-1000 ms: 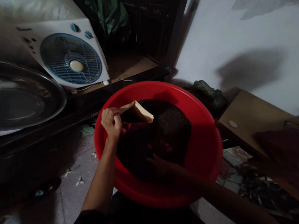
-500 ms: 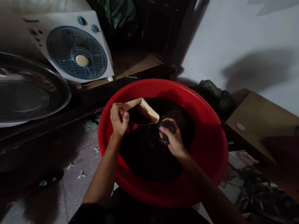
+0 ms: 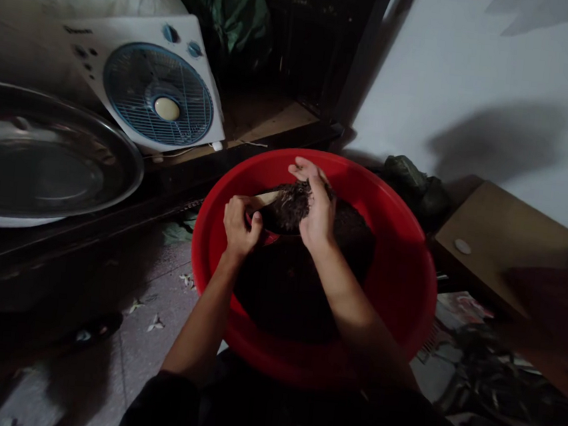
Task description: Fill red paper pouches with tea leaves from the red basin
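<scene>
My left hand [image 3: 242, 228] is closed on the near left side of a paper bag [image 3: 266, 199], whose pale inner wall and reddish outside show in part. My right hand [image 3: 318, 209] is at the bag's mouth, cupped against a clump of dark, loose dried leaves [image 3: 292, 204], perhaps tea. Its fingers are fairly straight, and the clump spreads over the bag's opening. Both hands are above a large round red tub [image 3: 411, 279]. A heap of the same dark stuff [image 3: 301, 295] lies in the tub, mostly in shadow.
A white box fan [image 3: 167, 98] stands on a low ledge at the left, beside a wide metal basin [image 3: 42, 163]. At the right is a wooden board [image 3: 493, 226] with a small white disc on it. Papers and dark strips lie on the floor below it.
My right hand has risen from the heap with the dark clump and moved left to the bag's mouth, its fingers loosening. The left hand still grips the bag; the view has shifted slightly.
</scene>
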